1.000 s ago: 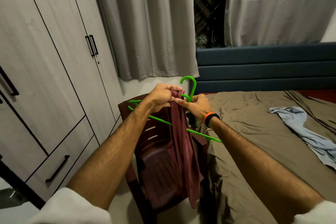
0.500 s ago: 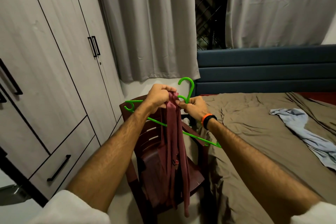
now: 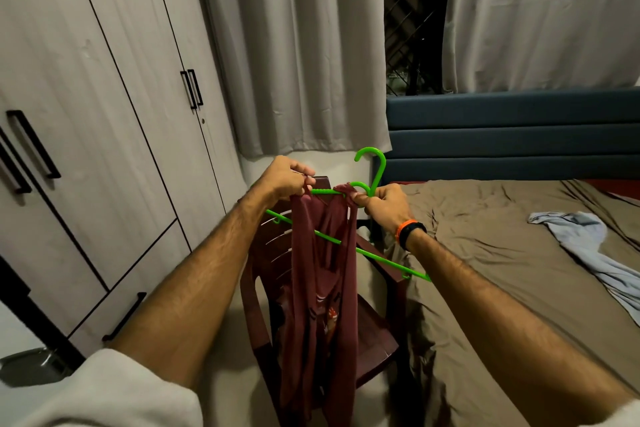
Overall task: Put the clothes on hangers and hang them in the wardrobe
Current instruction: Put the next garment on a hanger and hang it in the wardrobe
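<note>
A maroon garment [image 3: 320,281] hangs from a bright green hanger [image 3: 375,170] held up in front of me. My left hand [image 3: 285,178] pinches one strap of the garment at the hanger's left shoulder. My right hand [image 3: 382,203] grips the other strap together with the hanger just below its hook. The hanger's lower bar [image 3: 384,262] slants down to the right. The grey wardrobe [image 3: 104,114] stands on the left with its doors closed. A light blue garment [image 3: 588,246] lies crumpled on the bed.
A dark brown plastic chair [image 3: 377,347] stands right under the hanging garment. The bed with an olive sheet [image 3: 502,270] and blue headboard [image 3: 512,135] fills the right side. Grey curtains [image 3: 294,45] hang behind. A metal bin [image 3: 31,364] sits at lower left.
My hands have moved apart, spreading the garment's straps along the hanger's top. The left hand pulled its strap out to the left. The garment now hangs wider.
</note>
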